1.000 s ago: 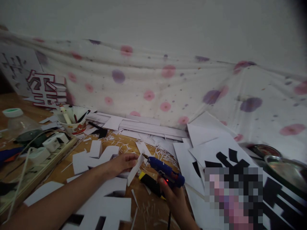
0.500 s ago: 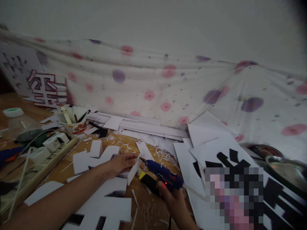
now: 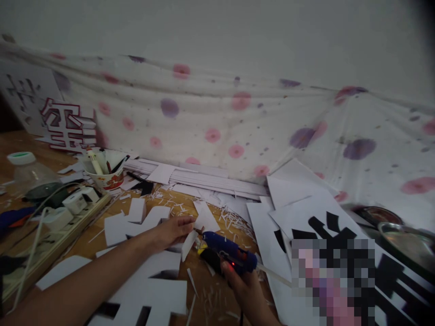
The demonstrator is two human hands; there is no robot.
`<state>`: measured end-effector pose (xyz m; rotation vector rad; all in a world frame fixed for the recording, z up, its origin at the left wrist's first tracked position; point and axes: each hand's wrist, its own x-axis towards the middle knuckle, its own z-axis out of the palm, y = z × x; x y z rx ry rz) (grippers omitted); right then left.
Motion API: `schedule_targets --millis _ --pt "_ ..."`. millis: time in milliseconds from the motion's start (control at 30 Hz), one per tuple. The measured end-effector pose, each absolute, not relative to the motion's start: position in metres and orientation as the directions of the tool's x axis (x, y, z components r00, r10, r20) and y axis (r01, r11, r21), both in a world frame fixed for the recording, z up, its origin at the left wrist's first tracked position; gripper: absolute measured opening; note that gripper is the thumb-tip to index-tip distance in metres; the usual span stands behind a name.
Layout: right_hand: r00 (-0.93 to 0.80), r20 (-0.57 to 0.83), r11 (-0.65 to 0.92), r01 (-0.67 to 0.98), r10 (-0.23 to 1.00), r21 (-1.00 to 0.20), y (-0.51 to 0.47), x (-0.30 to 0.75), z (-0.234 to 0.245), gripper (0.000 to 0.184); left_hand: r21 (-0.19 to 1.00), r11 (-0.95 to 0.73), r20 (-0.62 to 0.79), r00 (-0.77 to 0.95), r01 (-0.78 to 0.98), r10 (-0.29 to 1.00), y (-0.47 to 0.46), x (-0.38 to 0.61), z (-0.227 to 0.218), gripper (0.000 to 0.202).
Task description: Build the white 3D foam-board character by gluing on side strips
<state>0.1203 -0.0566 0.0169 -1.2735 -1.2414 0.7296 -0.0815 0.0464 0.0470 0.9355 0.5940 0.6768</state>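
Note:
My right hand [image 3: 243,280] is wrapped round a blue hot glue gun [image 3: 226,246] with a lit red light and a glue stick out of its rear. Its nozzle points left, at the upper end of a narrow white strip [image 3: 188,246]. My left hand [image 3: 180,228] pinches that strip near the top, fingertips close to the nozzle; whether nozzle and strip touch, I cannot tell. Under my left arm lie white cut-out character shapes [image 3: 152,290] with raised edges. Beneath the glue gun is a yellow and black tool [image 3: 205,256], partly hidden.
On the left are a power strip [image 3: 76,222] with chargers, a tub of pens [image 3: 110,179] and a clear bottle [image 3: 30,170]. White sheets [image 3: 295,181], some with black shapes, cover the right side. Paper scraps [image 3: 234,219] litter the wooden table. A flowered cloth [image 3: 210,113] hangs behind.
The glue gun has shifted slightly left and down, its nozzle lower along the strip's top. My left hand has barely moved and still pinches the strip.

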Motion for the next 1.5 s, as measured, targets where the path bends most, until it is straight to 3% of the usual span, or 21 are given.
schedule_targets --millis 200,533,1000,1500 --pt "0.211 0.178 0.121 0.26 0.961 -0.958 -0.059 0.126 0.008 0.029 0.867 0.42 -0.142 0.674 -0.269 0.725 0.046 -0.081 0.049 0.045" --pt "0.306 0.186 0.123 0.215 0.934 -0.969 -0.064 0.112 0.007 0.045 0.858 0.425 -0.134 0.675 -0.287 0.726 0.048 -0.082 0.046 0.044" --pt "0.212 0.15 0.107 0.198 0.966 -0.974 -0.065 0.116 0.0 0.051 0.842 0.446 -0.173 0.631 -0.304 0.756 0.046 -0.08 0.052 0.043" --pt "0.15 0.124 0.077 0.287 0.981 -0.955 -0.07 0.127 0.01 0.036 0.836 0.453 -0.175 0.633 -0.308 0.754 0.048 -0.082 0.05 0.044"
